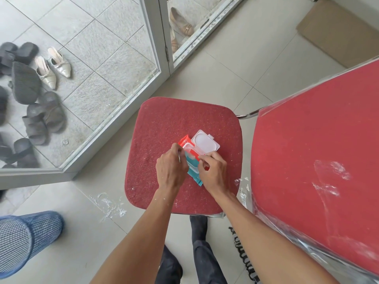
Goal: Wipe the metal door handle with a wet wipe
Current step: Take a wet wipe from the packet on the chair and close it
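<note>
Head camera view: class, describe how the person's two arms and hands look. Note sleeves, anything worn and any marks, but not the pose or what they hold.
Both forearms are bare to the bottom edge of the picture, so no sleeves show. The left hand and right hand wear no gloves, and no watch or bracelet shows at either wrist. Small white specks, like dried paint or plaster, dot the left forearm. A thin pale item near the left fingers is too blurred to identify.
</note>
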Available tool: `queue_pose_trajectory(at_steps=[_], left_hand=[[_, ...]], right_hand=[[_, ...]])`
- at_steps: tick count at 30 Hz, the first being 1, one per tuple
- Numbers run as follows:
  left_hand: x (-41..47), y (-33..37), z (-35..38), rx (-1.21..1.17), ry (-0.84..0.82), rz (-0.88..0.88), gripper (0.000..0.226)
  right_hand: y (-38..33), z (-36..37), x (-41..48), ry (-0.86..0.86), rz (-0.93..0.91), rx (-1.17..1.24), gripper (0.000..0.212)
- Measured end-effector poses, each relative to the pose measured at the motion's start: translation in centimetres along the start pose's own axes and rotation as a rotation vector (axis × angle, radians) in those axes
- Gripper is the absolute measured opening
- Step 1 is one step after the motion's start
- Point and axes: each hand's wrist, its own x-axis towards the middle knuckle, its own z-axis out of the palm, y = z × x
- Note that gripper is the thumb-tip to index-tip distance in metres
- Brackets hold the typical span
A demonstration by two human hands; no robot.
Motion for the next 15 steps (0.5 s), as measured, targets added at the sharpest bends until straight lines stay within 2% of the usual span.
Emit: queue_pose_trajectory(at_steps=[9, 15], left_hand=[[0.3, -0.5, -0.1, -0.063, 0.003, -0.035, 0.012], [-0.2, -1.1, 0.1, -0.094, -0.003, 0.008, 0.016]], right_hand=[[-1.7, 1.0, 1.0, 0.018, -0.016, -0.115, 0.015], [-1.9, 1.2, 1.2, -0.049, -0.124, -0.304, 0.015]])
